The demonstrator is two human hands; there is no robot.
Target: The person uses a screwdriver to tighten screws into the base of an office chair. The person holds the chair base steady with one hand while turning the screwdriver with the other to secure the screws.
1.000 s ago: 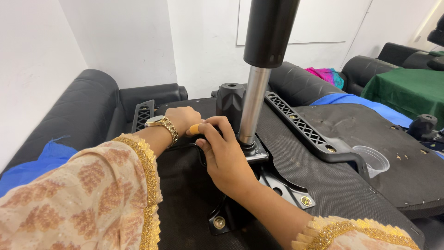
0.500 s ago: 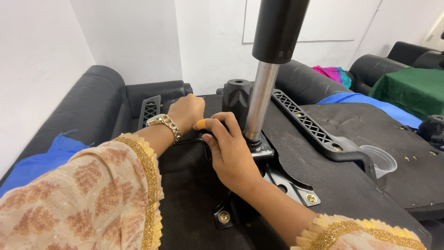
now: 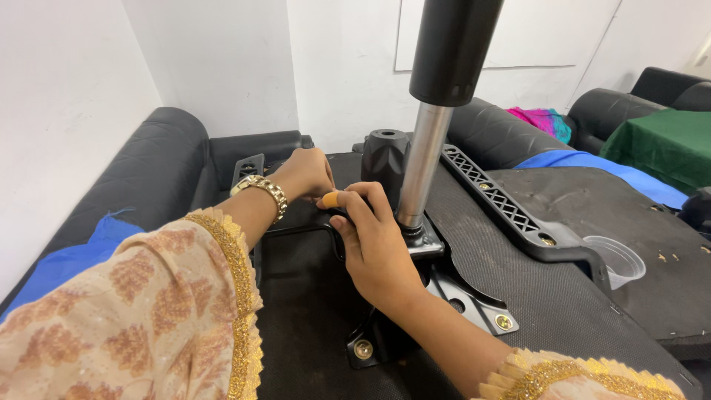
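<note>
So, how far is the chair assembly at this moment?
Done: the mechanism plate sits on the upturned seat, two gold bolts visible, gas cylinder standing upright. In hand: both the left hand and right hand hold an orange-tipped tool. What remains cannot be judged.

Two hands (image 3: 374, 241), one gas cylinder (image 3: 426, 159), one plastic cup (image 3: 618, 259), two brass bolts (image 3: 503, 321).

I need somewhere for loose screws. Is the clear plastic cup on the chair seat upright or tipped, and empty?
Upright: the clear plastic cup stands mouth up beside the black armrest. It looks empty, though its bottom is hard to see.
</note>
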